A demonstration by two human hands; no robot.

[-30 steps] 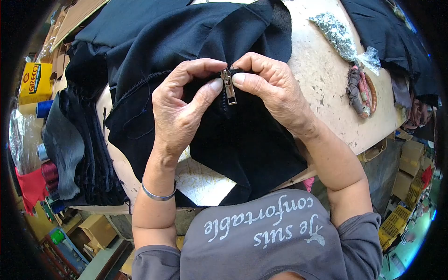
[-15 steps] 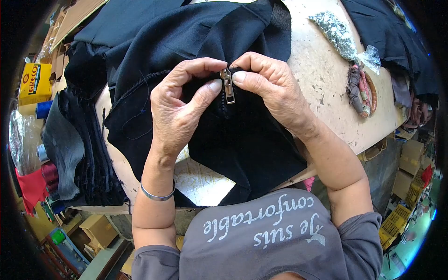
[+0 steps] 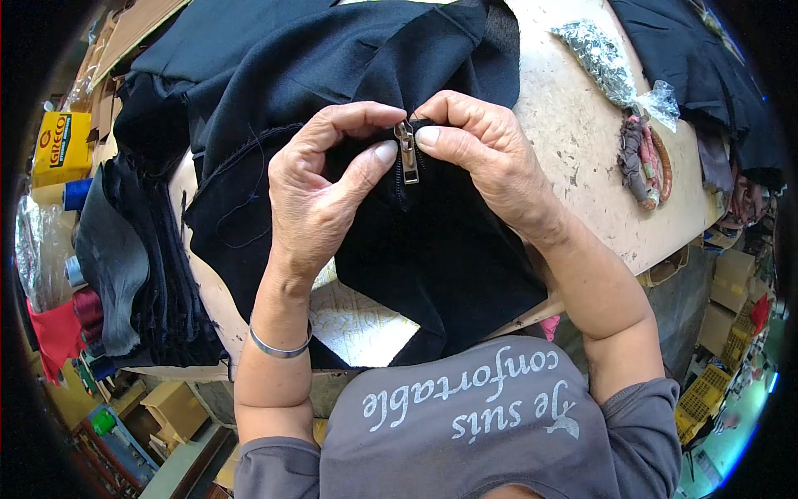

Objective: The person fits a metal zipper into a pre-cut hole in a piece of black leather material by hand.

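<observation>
A metal zipper slider (image 3: 406, 150) with a long pull tab hangs at the top of a dark zipper (image 3: 400, 195) set in black cloth (image 3: 440, 241). My left hand (image 3: 320, 179) is closed just left of the slider, thumb and forefinger pinching the zipper's upper end. From the other side my right hand (image 3: 486, 158) pinches the same end, its thumb tip close beside the slider. Between the fingertips, the exact grip on the zipper tape is partly hidden. The black cloth drapes below both hands toward the table's near edge.
Stacked dark cloth pieces (image 3: 158, 274) lie at left, beside thread spools (image 3: 79, 194) and a yellow box (image 3: 62, 150). On the worn table (image 3: 573, 183) are a plastic bag of small metal parts (image 3: 594, 58), a fabric-wrapped ring (image 3: 644, 162) and more dark cloth (image 3: 698, 75).
The slider and its pull tab have shifted very slightly to the right and tilted a little. Both hands stay in nearly the same place and keep their pinch.
</observation>
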